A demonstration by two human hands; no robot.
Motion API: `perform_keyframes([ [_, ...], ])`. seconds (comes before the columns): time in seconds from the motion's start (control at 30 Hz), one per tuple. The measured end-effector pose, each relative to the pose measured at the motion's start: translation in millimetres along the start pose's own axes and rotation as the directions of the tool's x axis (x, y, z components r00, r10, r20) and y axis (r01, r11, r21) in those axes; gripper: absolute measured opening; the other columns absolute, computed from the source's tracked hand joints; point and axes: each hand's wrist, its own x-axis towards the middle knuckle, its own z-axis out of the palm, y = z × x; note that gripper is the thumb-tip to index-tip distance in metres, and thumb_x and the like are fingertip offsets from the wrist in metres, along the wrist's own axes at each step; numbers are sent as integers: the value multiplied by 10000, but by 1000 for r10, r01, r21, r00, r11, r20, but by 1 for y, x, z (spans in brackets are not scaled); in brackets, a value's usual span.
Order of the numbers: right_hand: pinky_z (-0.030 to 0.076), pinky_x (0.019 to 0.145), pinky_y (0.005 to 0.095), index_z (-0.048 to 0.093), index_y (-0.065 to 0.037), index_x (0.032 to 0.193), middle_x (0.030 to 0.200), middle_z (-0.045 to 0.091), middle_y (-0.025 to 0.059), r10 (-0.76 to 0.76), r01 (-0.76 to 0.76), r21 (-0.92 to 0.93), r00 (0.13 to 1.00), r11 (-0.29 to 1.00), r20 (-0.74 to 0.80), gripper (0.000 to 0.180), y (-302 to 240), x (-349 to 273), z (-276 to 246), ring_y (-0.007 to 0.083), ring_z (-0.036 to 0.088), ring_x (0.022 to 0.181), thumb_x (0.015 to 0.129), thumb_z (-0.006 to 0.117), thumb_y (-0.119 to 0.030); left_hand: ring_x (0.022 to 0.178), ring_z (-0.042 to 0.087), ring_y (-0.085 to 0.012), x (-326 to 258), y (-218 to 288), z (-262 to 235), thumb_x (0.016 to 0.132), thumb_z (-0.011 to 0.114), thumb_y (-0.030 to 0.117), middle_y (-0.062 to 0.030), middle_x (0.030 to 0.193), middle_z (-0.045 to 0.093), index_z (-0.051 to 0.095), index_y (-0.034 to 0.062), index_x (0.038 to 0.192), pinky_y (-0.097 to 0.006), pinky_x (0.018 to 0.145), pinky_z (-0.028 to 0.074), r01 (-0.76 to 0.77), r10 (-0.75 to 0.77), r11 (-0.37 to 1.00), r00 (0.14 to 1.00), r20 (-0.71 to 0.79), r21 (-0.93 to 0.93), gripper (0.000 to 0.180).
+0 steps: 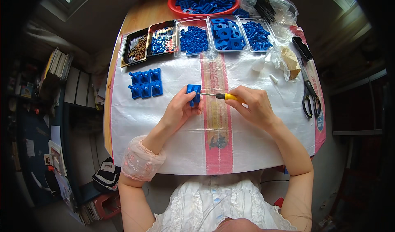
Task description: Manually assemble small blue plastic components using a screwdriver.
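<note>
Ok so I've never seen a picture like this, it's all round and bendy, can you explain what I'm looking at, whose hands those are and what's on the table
The picture comes from a wide fisheye camera worn on a person's head, looking down, which is why straight edges curve near the rim. There is no machine here: both hands belong to the wearer, with the forearms coming in from below.

The left hand holds a small blue plastic block just above the table. The right hand holds a yellow-handled screwdriver, its tip at the block.

The table is covered by a white woven sheet. On it lie a group of finished-looking blue blocks, a row of small trays with blue parts and brownish screws, a red bowl of more blue pieces, and black scissors at the right.
</note>
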Motion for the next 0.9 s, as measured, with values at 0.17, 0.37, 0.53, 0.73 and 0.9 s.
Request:
perform_keyframes([
  [0.17, 513, 584, 357, 672, -54, 942, 808, 684, 67, 18, -18, -3, 1000, 1000, -17, 178, -3, 2, -2, 233, 682, 656, 920, 751, -212, 839, 563, -155, 0, 0, 0, 1082, 460, 265, -90, 906, 609, 502, 74, 1155, -292, 802, 466, 1, -1, 1000, 1000, 3, 3, 209],
  [0.37, 505, 608, 369, 681, -58, 967, 832, 645, 66, 29, -28, -65, 999, 998, 23, 143, -10, 5, -8, 243, 658, 694, 944, 718, -194, 844, 566, -158, 0, 0, -1, 1082, 461, 265, -93, 911, 611, 502, 71, 1163, -296, 805, 466, -1, 1, 1000, 1000, 1, 0, 214],
  [0.53, 506, 625, 378, 683, -45, 981, 841, 634, 81, 52, -52, -2, 998, 999, 41, 147, -8, 4, -6, 260, 649, 703, 954, 706, -187, 841, 567, -168, 0, -1, -1, 1085, 449, 271, -103, 911, 612, 503, 76, 1165, -305, 809, 463, -5, 5, 1000, 1000, -2, -4, 218],
  [0.73, 503, 636, 391, 668, -17, 961, 849, 630, 103, 126, -142, 167, 987, 976, 102, 172, -5, 1, -4, 287, 643, 699, 955, 704, -185, 818, 564, -175, 0, -2, -3, 1098, 401, 307, -114, 896, 610, 502, 86, 1152, -310, 809, 457, -16, 17, 998, 1000, 12, -64, 249],
  [0.9, 503, 627, 376, 655, -19, 917, 855, 642, 98, 115, -122, 79, 989, 989, 96, 186, -4, 2, -6, 274, 656, 700, 944, 717, -192, 816, 561, -166, 0, -1, -1, 1103, 393, 317, -110, 894, 609, 500, 91, 1152, -311, 803, 456, -10, 11, 1000, 1000, 14, -5, 255],
])
